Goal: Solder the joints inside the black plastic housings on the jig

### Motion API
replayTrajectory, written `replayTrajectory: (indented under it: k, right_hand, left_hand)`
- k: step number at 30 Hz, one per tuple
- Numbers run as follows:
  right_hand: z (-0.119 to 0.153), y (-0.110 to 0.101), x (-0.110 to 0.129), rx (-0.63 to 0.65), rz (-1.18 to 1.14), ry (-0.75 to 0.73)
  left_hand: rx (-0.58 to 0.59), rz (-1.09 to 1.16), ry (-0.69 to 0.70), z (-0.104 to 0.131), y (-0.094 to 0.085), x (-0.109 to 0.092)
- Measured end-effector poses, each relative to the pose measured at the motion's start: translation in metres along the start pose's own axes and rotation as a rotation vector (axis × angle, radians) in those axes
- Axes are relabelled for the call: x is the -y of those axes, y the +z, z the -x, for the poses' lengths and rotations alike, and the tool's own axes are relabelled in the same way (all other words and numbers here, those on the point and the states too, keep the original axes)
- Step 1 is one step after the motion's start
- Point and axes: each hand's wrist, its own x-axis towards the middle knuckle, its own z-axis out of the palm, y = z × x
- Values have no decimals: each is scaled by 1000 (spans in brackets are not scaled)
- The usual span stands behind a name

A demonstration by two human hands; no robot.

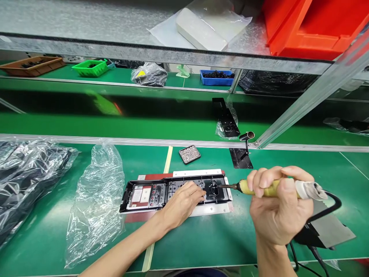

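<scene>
A long black plastic housing [170, 181] lies in a metal-edged fixture [211, 209] on the bench. My left hand [184, 202] rests across its middle, fingers bent together and pressed onto it; the fingertips are partly hidden. In my closed right hand [281, 204] is a soldering iron [262, 188] with a yellow grip and a black cable at its rear. Its thin tip points left, reaching the right end of the housing near some dark raised parts. Whether it touches them I cannot tell. Behind the housing sits a small black tray [189, 154] of tiny silvery metal pieces.
A tube-shaped iron holder [247, 135] stands back right, near a black panel [226, 117]. Clear plastic bags [96, 204] lie to the left. Overhead runs a metal shelf [115, 42] with a red bin [317, 30]; a slanted metal post [305, 100] rises at right.
</scene>
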Motion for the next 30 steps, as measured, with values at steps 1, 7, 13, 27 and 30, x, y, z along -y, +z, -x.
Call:
replayTrajectory:
  k: [1,7,13,27,30]
  right_hand:
    - [2,2,-2,7,0,0]
    - [13,9,-11,22,-7,56]
    - [24,17,-21,16,-32,146]
    - [39,30,-50,90,31,287]
    - [40,30,-52,96,52,294]
  left_hand:
    - [1,6,-1,1,0,0]
    - [18,-101,-7,8,-5,-4]
    - [121,-202,8,9,-10,-10]
    - [-213,-174,-90,28,-9,-1]
    - [-232,-169,-87,27,-9,-2]
